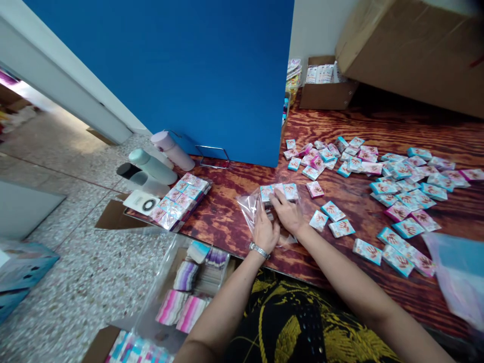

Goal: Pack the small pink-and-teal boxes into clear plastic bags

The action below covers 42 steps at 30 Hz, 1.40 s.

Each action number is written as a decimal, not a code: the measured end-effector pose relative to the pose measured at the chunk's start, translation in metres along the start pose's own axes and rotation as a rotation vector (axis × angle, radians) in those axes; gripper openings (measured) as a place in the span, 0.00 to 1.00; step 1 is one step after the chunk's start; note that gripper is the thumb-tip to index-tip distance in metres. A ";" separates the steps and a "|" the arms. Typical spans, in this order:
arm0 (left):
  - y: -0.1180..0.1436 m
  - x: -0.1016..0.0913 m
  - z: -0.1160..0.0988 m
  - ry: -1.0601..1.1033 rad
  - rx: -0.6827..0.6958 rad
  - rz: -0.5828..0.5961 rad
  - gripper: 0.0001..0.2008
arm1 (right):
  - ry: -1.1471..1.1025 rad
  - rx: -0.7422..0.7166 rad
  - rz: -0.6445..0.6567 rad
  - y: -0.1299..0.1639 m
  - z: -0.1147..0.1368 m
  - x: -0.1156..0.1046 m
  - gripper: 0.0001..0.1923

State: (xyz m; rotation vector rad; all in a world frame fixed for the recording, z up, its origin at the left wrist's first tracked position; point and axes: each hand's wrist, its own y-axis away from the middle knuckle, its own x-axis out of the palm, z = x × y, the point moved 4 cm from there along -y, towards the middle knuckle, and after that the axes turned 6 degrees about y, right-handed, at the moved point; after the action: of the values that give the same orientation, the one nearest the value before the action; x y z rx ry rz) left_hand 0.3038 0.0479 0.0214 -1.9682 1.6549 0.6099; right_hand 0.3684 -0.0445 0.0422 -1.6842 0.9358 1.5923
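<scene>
A clear plastic bag [249, 205] lies on the dark wooden table [227, 222] with several small pink and teal packets [290, 190] inside it. My left hand [264, 233], a metal watch at its wrist, grips the bag's near side. My right hand [287, 212] rests on top of the bag and presses the packets in it. Two loose packets [333, 210] lie just right of my right hand.
Many loose packets [397, 186] are spread over the table's right half. A filled bag of packets [181, 200] sits at the left edge beside tumblers [153, 166]. A blue panel [196, 75], cardboard boxes [325, 83] and a floor bin of stacked packets [189, 287] surround the spot.
</scene>
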 end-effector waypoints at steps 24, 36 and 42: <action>0.003 0.003 0.004 -0.030 -0.026 0.015 0.39 | -0.164 0.100 -0.292 0.023 -0.021 0.029 0.12; -0.008 0.004 0.008 -0.113 0.129 0.018 0.43 | -0.235 -0.263 -0.296 0.123 -0.050 -0.020 0.13; -0.010 0.005 0.007 -0.138 0.095 0.035 0.44 | -0.004 0.649 -0.274 0.166 -0.236 -0.005 0.22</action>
State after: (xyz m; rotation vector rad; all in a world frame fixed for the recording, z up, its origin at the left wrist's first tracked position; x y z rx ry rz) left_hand 0.3142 0.0497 0.0136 -1.7930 1.6068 0.6522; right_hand 0.3597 -0.3318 0.0675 -1.2761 1.0256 0.9662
